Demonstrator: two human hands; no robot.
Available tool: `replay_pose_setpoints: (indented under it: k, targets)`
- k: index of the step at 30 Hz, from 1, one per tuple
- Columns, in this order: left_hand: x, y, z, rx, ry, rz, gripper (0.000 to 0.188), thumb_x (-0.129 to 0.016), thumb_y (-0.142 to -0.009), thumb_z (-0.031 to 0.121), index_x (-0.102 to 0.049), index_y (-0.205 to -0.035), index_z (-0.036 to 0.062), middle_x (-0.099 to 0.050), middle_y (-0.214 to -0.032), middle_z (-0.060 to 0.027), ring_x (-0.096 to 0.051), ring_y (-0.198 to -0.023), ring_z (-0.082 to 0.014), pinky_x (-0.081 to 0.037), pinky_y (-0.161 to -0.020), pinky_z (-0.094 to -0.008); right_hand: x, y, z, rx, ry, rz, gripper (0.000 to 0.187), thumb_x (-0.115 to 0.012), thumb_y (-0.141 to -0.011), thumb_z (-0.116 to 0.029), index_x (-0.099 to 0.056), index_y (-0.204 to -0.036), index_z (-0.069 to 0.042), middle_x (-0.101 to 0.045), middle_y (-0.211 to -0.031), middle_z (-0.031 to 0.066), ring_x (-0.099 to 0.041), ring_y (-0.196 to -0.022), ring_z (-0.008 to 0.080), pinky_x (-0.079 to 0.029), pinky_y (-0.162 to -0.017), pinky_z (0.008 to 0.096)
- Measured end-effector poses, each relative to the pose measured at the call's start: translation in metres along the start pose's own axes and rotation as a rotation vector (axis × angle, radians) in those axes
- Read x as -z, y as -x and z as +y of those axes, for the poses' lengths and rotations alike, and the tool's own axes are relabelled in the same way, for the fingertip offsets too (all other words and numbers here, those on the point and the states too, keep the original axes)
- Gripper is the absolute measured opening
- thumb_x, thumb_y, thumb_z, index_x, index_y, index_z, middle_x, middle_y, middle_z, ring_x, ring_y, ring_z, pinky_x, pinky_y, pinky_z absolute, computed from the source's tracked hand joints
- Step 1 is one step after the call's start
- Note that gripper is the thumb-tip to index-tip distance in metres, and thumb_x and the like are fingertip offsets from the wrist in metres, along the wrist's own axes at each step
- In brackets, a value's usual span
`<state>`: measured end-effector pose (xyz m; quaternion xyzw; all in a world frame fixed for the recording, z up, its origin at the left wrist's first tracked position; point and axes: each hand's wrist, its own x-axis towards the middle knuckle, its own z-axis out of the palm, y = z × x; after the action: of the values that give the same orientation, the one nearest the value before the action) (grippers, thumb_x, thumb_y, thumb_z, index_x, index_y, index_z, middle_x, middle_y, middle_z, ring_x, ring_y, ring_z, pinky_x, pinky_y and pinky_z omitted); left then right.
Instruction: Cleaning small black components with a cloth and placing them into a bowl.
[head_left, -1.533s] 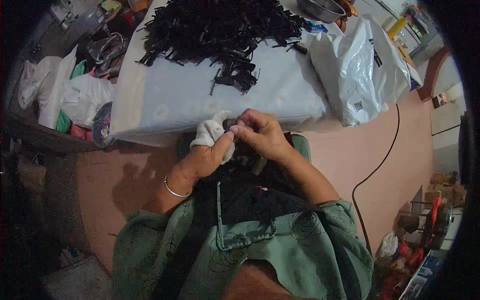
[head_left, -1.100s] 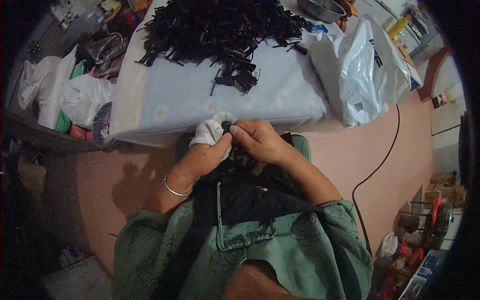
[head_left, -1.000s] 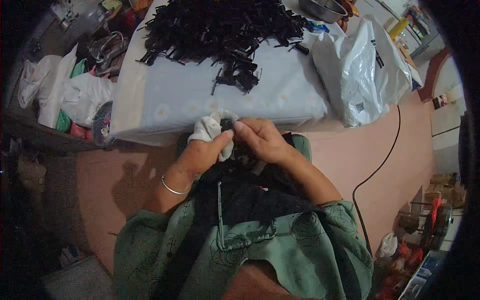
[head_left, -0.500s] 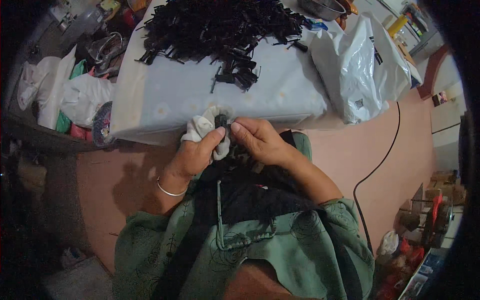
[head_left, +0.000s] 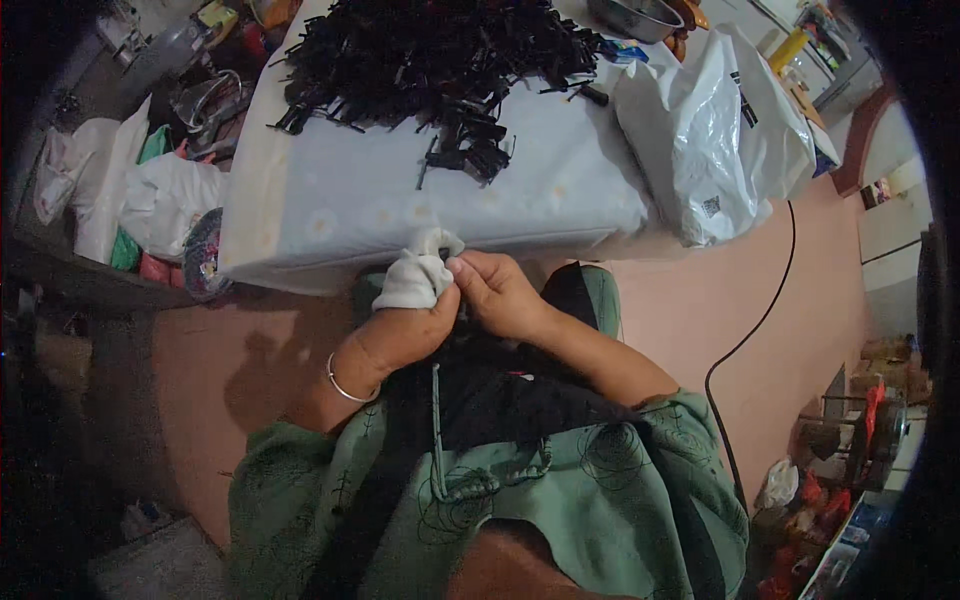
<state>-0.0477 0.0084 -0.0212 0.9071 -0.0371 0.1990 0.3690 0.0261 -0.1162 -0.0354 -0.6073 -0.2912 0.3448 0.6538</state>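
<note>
In front of the table's near edge my two hands meet around a small black part [head_left: 446,254], mostly hidden by my fingers. My left hand [head_left: 408,330], with a bangle at its wrist, is closed; its fingers are covered by a bunched white cloth [head_left: 410,282], and the thumb presses against the black part. From the other side my right hand [head_left: 502,298] pinches the same part between thumb and fingertips. A large heap of similar thin black parts [head_left: 430,65] covers the far side of the table, with a small clump [head_left: 470,155] lying nearer.
The table [head_left: 330,190] wears a pale flowered cover. On its right stands a white plastic bag [head_left: 690,140], and behind that a metal bowl [head_left: 640,18]. White bags [head_left: 175,200] crowd the left side. A black cable [head_left: 745,345] crosses the floor at right.
My left hand has turned inward, so the cloth now faces up and hides more of the black part. My right hand has shifted slightly left and down, still pinching.
</note>
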Motion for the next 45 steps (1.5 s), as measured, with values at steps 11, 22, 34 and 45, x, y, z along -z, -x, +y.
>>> replay_pose_setpoints:
  k: [11,22,34,45]
  targets:
    - [0.008,-0.015,-0.009,0.054,-0.113,-0.013,0.024,-0.054,-0.077,0.014,-0.056,-0.097,0.0002,-0.057,-0.094,-0.0193,-0.053,-0.089,-0.0365,-0.041,-0.079,-0.0395,0.053,-0.045,-0.025,0.182,0.925,0.323,0.026,-0.052,-0.087,-0.028,-0.055,-0.078,-0.004,-0.057,-0.063,0.0080,-0.051,-0.052,0.0196,-0.041,-0.050,0.0311]
    - [0.018,-0.030,-0.018,-0.149,-0.038,0.187,0.024,-0.054,-0.080,0.005,-0.056,-0.104,0.0024,-0.058,-0.097,-0.0138,-0.056,-0.088,-0.0232,-0.043,-0.077,-0.0278,0.071,-0.053,-0.012,0.352,1.244,0.359,0.030,-0.060,-0.074,-0.018,-0.050,-0.099,-0.006,-0.060,-0.078,0.0148,-0.058,-0.070,0.0355,-0.045,-0.060,0.0422]
    - [0.025,-0.034,-0.002,0.609,0.730,-0.056,0.025,-0.053,-0.083,0.003,-0.052,-0.108,0.0007,-0.059,-0.084,-0.0082,-0.057,-0.073,-0.0153,-0.047,-0.064,-0.0250,0.031,-0.009,-0.037,0.507,0.722,0.067,0.032,-0.066,-0.071,-0.010,-0.052,-0.099,-0.004,-0.055,-0.069,0.0106,-0.054,-0.059,0.0282,-0.043,-0.052,0.0349]
    - [-0.002,-0.016,-0.010,0.627,1.378,0.123,0.021,-0.052,-0.085,0.003,-0.050,-0.105,0.0031,-0.055,-0.084,-0.0014,-0.055,-0.075,-0.0100,-0.046,-0.060,-0.0229,0.019,-0.004,-0.034,0.924,1.106,0.020,0.032,-0.070,-0.064,-0.014,-0.057,-0.093,-0.009,-0.042,-0.058,0.0027,-0.046,-0.047,0.0213,-0.037,-0.042,0.0343]
